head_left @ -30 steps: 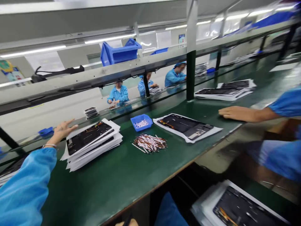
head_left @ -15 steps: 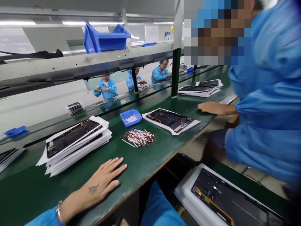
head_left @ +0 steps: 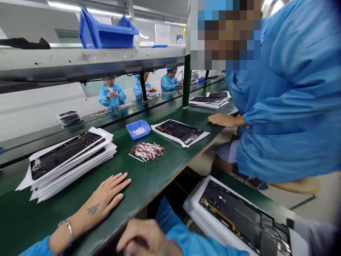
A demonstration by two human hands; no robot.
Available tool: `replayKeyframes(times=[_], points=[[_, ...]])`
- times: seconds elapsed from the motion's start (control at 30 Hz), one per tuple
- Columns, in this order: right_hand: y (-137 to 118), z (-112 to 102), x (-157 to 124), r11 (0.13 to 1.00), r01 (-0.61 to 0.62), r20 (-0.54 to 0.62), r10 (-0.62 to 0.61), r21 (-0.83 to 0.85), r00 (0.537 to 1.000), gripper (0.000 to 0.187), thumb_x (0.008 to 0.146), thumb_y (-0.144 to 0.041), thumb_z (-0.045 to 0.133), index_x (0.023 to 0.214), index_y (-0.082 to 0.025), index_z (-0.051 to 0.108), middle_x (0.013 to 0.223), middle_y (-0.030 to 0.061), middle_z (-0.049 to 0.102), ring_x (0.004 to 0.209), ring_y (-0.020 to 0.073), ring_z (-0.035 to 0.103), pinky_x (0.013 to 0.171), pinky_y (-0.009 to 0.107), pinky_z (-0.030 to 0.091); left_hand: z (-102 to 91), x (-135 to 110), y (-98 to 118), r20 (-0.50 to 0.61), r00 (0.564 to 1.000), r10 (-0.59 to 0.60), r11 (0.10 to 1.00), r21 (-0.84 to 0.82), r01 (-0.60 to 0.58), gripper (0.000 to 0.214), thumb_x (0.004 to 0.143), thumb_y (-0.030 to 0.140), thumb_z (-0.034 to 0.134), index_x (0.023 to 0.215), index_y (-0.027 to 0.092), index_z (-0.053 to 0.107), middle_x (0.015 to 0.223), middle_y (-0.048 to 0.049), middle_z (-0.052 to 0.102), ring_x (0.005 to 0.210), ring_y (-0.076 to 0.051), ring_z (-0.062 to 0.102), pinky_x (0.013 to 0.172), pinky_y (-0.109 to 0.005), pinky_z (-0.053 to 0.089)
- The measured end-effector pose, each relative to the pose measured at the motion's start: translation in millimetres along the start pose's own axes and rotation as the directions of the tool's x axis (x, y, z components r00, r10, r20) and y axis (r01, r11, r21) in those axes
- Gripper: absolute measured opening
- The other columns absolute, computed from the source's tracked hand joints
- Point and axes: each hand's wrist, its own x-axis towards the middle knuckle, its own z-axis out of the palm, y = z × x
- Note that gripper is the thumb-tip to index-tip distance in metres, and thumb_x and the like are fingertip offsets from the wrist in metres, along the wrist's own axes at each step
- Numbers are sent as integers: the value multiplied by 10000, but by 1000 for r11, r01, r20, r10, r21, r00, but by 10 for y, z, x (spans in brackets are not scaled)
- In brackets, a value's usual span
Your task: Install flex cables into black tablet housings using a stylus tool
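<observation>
L hand splayed flat on grn tbl; R hand curled, can't tell grip.

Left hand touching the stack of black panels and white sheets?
No, the left hand lies palm-down on the green tabletop, with a visible gap between it and the stack of black panels and white sheets.

The left hand came down from the stack onto the desk; the right hand rose near its front edge.
</observation>
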Motion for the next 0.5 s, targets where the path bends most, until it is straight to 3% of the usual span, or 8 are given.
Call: replayKeyframes(times=[0.07, 0.13, 0.23, 0.3, 0.37, 0.43, 0.5], points=[[29, -370, 70, 976, 45, -171, -83, -215, 982, 234, 1030, -279, 431, 1059, -198, 648, 803, 33, 644, 740, 154, 607, 690, 285, 496, -14, 9, 17, -3, 1000, -5, 1000, 3, 5, 476, 1042, 385, 356, 1515, 372, 308, 1577, 15, 313, 1451, -260, 323, 1164, -543, 319], [25, -801, 109, 868, 53, -231, -189, -493, 954, 247, 1000, -151, 428, 1125, -222, 629, 856, 40, 655, 780, 170, 592, 708, 302, 479, -25, 16, 33, 11, 1000, -18, 1000, 11, 18, 476, 1042, 398, 351, 1516, 370, 306, 1577, 14, 310, 1452, -263, 320, 1160, -551, 323], [64, -1499, 154, 529, -44, -215, -267, -847, 939, 270, 970, -123, 460, 1153, -226, 629, 885, 53, 650, 817, 211, 587, 760, 352, 465, -24, 20, 44, 23, 999, -33, 999, 13, 33, 474, 1042, 404, 352, 1513, 371, 314, 1574, 12, 317, 1448, -267, 329, 1155, -547, 337], [140, -1944, 196, 269, -174, -231, -194, -947, 953, 212, 961, -205, 524, 1142, -178, 630, 936, 93, 640, 889, 254, 597, 785, 377, 463, -14, 19, 39, 9, 1000, -30, 1000, 4, 30, 471, 1040, 395, 367, 1508, 370, 327, 1569, 9, 330, 1442, -267, 343, 1159, -533, 341], [229, -2319, 244, 34, -263, -264, -11, -964, 965, 272, 931, -268, 595, 1165, -130, 609, 996, 126, 622, 937, 281, 599, 798, 381, 462, 0, 18, 30, -6, 1000, -25, 1000, 1, 25, 469, 1038, 385, 379, 1504, 372, 337, 1568, 9, 336, 1439, -264, 350, 1165, -518, 340], [307, -2590, 285, -47, -278, -280, 73, -960, 957, 301, 896, -288, 649, 1139, -116, 611, 1017, 139, 614, 947, 297, 597, 784, 380, 458, 12, 20, 21, -3, 1000, -27, 1000, 2, 27, 467, 1040, 383, 372, 1505, 373, 336, 1570, 9, 334, 1440, -262, 349, 1166, -518, 340], [362, -2750, 316, -73, -270, -277, 121, -960, 953, 256, 875, -297, 672, 1058, -123, 630, 987, 136, 615, 917, 298, 597, 748, 368, 449, 19, 24, 17, 12, 999, -33, 999, 3, 33, 464, 1044, 386, 353, 1507, 377, 329, 1572, 13, 330, 1443, -261, 343, 1164, -525, 342]])
